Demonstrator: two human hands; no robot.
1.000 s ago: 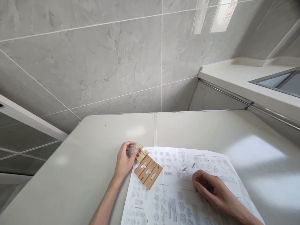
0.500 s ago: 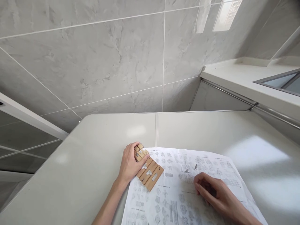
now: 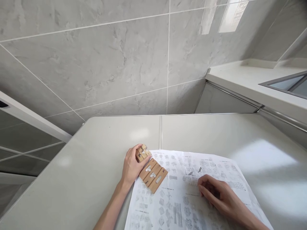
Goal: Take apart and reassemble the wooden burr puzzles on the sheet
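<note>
My left hand (image 3: 131,166) is closed around a group of small notched wooden puzzle pieces (image 3: 143,153), thumb on the near side and fingers on the far side. Just below them, flat wooden pieces with cut-out slots (image 3: 154,175) lie side by side, marked with numbers such as 1 and 2. They rest at the left edge of a large printed paper sheet (image 3: 177,187) covered in small diagrams. On the sheet's right part, my right hand (image 3: 219,196) rests loosely curled, with nothing visible in its fingers; the inside of the palm is in shadow.
The sheet lies on a pale, glossy table (image 3: 96,143) with a seam (image 3: 160,132) running away from me. A grey tiled wall (image 3: 120,64) rises behind it. At the right stands a white ledge (image 3: 259,80); a white frame (image 3: 35,116) slants along the left.
The left hand has shifted the small pieces slightly up and left, and more of the slotted pieces below now shows. My right hand has barely moved.
</note>
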